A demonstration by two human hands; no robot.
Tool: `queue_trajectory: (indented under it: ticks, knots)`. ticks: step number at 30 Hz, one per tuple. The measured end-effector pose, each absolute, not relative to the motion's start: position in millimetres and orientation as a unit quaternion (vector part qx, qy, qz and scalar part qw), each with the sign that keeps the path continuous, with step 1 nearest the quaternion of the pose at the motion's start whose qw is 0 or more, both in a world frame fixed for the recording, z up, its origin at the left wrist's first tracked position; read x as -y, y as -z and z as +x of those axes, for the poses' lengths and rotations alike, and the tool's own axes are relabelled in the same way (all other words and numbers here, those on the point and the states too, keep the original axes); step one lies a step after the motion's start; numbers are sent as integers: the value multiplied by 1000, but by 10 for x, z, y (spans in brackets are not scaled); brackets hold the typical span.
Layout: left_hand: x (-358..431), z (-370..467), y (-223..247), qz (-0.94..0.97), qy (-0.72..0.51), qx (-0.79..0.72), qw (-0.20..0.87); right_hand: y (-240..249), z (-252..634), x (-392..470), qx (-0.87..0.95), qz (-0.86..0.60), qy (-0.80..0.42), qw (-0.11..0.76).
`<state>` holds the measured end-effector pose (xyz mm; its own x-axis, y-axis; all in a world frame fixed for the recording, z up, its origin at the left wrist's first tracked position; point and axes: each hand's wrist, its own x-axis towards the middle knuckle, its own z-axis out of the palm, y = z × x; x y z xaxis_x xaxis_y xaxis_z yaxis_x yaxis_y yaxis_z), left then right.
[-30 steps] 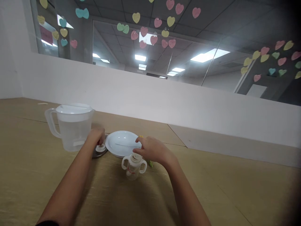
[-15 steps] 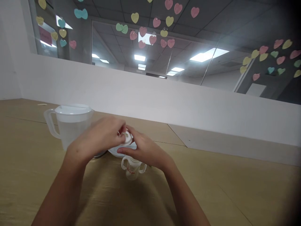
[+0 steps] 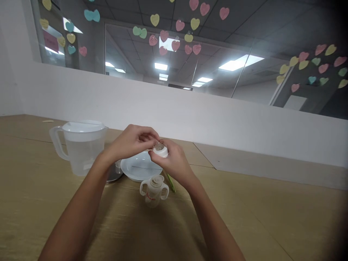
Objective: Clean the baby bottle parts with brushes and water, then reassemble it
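Note:
A white ring cap (image 3: 161, 151) with a clear nipple-like top is held up above the table. My right hand (image 3: 174, 159) grips the cap's side between thumb and fingers. The fingers of my left hand (image 3: 136, 140) are closed in a pinch at the clear top. Below them a small clear bottle (image 3: 153, 194) with two handles and red lettering stands upright, its mouth uncovered. Behind the bottle sits a pale, shallow bowl (image 3: 141, 167), partly behind my hands.
A lidded pitcher (image 3: 85, 148) of clear liquid stands at the left. A dark round metal item (image 3: 115, 174) lies between pitcher and bowl. A green strip (image 3: 170, 182) is right of the bottle. A white wall (image 3: 174, 112) rises behind the table.
Both hands have moved right and slightly up with the cap, which now shows its clear top. More of the bowl, the bottle's mouth and the green strip can be seen.

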<state>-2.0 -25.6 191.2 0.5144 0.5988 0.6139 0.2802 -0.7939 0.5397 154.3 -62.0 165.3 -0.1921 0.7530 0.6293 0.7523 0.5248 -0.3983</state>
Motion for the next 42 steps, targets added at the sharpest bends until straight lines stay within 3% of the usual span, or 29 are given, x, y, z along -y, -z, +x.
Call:
queue_trajectory:
  ticks: [6,14,18,37,42]
  knots:
    - [32,-31,-1847,824,-422,-163,341,-1657,1528,600,751,-504,33,426]
    - [191,-5,-1882,864,-380,-232,234,-1573,1597,493,742,-552,153,350]
    - [144,29,-1854,861,-371,-252,240,-1563,1618,464,748,-562,166,312]
    - [-84,68,-1749,804,-420,-90,412,-1575,1620,447,761,-460,182,420]
    - [12,62,-1785,832,-430,-122,330,-1581,1634,454,756,-456,216,417]
